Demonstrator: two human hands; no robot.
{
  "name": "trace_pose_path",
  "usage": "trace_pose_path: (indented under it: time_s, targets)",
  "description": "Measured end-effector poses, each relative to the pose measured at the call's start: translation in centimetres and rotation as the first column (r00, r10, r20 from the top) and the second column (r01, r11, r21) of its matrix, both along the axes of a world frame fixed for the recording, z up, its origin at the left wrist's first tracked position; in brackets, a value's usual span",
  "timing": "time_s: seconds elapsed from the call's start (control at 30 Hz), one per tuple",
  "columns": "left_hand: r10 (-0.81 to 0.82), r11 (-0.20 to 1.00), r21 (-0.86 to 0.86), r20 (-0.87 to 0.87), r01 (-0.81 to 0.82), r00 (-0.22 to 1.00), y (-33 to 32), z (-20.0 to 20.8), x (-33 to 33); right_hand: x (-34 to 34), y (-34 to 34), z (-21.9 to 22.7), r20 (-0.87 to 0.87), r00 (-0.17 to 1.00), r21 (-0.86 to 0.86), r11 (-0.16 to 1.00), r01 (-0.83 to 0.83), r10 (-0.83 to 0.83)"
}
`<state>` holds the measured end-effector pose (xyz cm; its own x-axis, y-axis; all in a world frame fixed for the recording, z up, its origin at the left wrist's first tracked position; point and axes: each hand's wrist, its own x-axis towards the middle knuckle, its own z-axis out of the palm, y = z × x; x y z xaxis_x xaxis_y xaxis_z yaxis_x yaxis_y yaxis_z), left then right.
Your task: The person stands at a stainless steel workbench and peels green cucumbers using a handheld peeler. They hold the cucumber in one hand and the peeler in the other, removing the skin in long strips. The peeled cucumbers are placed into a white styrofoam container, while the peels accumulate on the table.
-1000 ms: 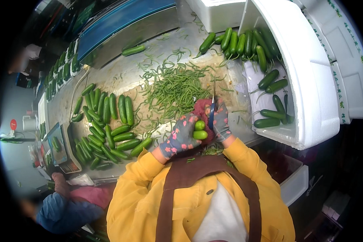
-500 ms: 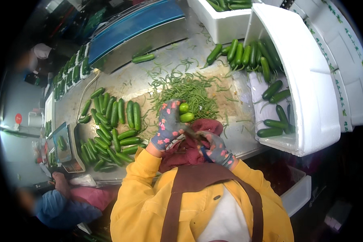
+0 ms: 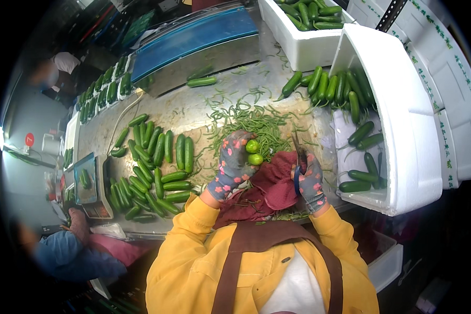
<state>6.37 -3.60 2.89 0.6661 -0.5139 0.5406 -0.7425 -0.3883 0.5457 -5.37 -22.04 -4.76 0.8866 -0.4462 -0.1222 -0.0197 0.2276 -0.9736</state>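
My left hand (image 3: 232,163), in a grey flowered glove, is closed around two cucumbers (image 3: 254,159), whose light green ends stick out at its right side. A pair of scissors (image 3: 297,179) with blue handles is in my gloved right hand (image 3: 312,183), blades pointing away from me and apart from the cucumbers. Between my hands a dark red cloth (image 3: 274,183) lies bunched at the table's near edge. Just beyond my left hand spreads a heap of thin green cut stems (image 3: 256,123).
Many cucumbers (image 3: 158,183) lie at left, near a scale (image 3: 97,201). A white foam box (image 3: 403,131) lies on its side at right, cucumbers spilling out; another foam box (image 3: 298,49) stands behind. Far left is a blue-topped metal machine (image 3: 193,44). A co-worker's sleeve (image 3: 63,251) shows lower left.
My right hand has moved right with the scissors, away from my left hand and off the cloth's middle. The left hand still holds the cucumbers. The whole view has shifted slightly.
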Motion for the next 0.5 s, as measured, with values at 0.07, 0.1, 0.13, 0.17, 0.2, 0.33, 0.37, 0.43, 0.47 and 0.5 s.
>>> trace_pose_path:
  time_s: [0.07, 0.1, 0.13, 0.17, 0.2, 0.33, 0.37, 0.43, 0.47, 0.5]
  targets:
    - [0.015, 0.999, -0.051, -0.003, -0.015, 1.0, 0.5, -0.4, 0.1, 0.2, -0.2, -0.6, 0.07, 0.993, -0.901, 0.433, 0.023, 0.094]
    - [0.02, 0.995, -0.1, -0.017, -0.022, 1.0, 0.6, -1.1, 0.1, 0.0, 0.1, -1.4, 0.139, 0.988, -0.719, 0.693, 0.053, 0.068]
    - [0.024, 0.988, -0.15, -0.031, -0.028, 0.999, 0.7, -1.6, 0.1, -0.3, 0.6, -2.6, 0.194, 0.981, -0.463, 0.883, 0.072, 0.022]
    - [-0.079, 0.932, -0.362, -0.272, -0.026, 0.959, 0.8, -2.1, -0.1, -0.6, 0.8, -2.0, 0.117, 0.993, -0.35, 0.936, 0.034, 0.008]
    - [-0.226, 0.832, -0.549, -0.463, -0.077, 0.857, 0.8, -2.2, -0.3, -0.8, 1.0, -1.3, 0.039, 0.999, -0.222, 0.975, 0.017, -0.008]
    - [-0.697, 0.29, -0.798, -0.554, -0.528, 0.455, 0.7, -1.1, 0.2, -2.1, -0.3, -5.8, 0.031, 0.998, -0.517, 0.855, -0.027, 0.051]
    - [-0.781, 0.117, -0.735, -0.483, -0.668, 0.395, 0.4, -0.7, 0.4, -2.5, -0.8, -7.0, 0.05, 0.995, -0.606, 0.795, -0.035, 0.082]
    - [-0.882, -0.043, -0.68, -0.319, -0.732, 0.348, 0.8, -0.8, 0.9, -1.3, 0.2, 3.5, -0.042, 0.961, -0.525, 0.812, -0.253, 0.272]
    - [-0.907, -0.073, -0.645, -0.274, -0.761, 0.32, 0.5, -0.3, 0.8, -1.6, 0.7, 3.9, -0.033, 0.967, -0.516, 0.824, -0.234, 0.254]
    - [-0.929, -0.101, -0.606, -0.227, -0.789, 0.294, 0.2, 0.0, 0.8, -1.8, 0.4, 3.7, -0.001, 0.959, -0.771, 0.61, -0.182, 0.284]
